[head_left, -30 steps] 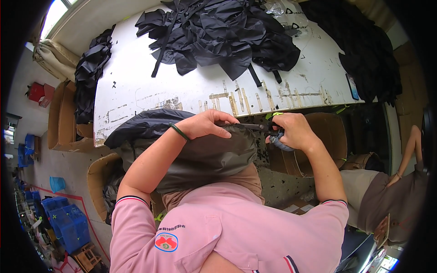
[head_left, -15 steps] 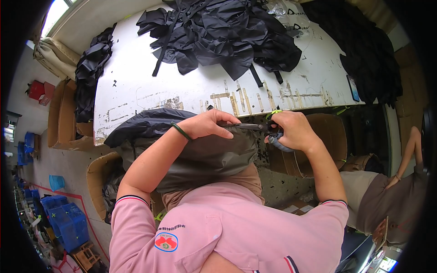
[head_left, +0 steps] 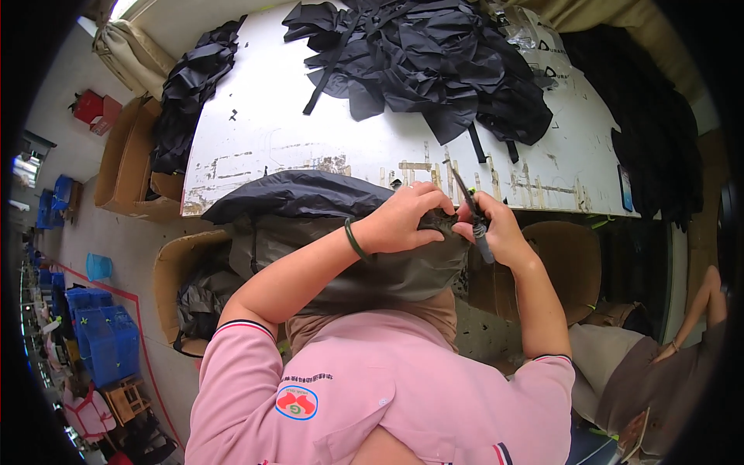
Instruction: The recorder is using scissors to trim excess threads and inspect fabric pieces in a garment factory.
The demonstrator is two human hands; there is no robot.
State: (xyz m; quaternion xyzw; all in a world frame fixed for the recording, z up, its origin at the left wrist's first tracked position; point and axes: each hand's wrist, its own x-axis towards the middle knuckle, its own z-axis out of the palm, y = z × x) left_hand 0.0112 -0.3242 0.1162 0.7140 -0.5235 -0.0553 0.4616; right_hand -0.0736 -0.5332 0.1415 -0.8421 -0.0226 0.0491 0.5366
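Observation:
Dark grey-green fabric [head_left: 349, 260] lies over my lap, with a black folded part [head_left: 302, 194] along the table edge. My left hand [head_left: 407, 221] is closed in a pinch on the fabric's right end. Close beside it, my right hand [head_left: 500, 232] keeps a pair of scissors [head_left: 463, 186] in its grip, their dark blades pointing up and away over the table edge. The scissors' grey-wrapped handle hangs against the palm. Right thumb and fingertips meet near the fabric's edge; whether they also grip it is hidden.
A white, tape-marked table [head_left: 271, 124] bears a heap of black fabric pieces [head_left: 434, 62]. More black fabric hangs at its left [head_left: 194, 93] and right ends. A phone [head_left: 625, 188] lies at the right edge. Cardboard boxes [head_left: 128, 167] stand around; another person [head_left: 659, 380] is at right.
The scissors have swung from lying level between my hands to pointing up and away. My left hand has moved right, toward the right hand. The whole view has shifted slightly.

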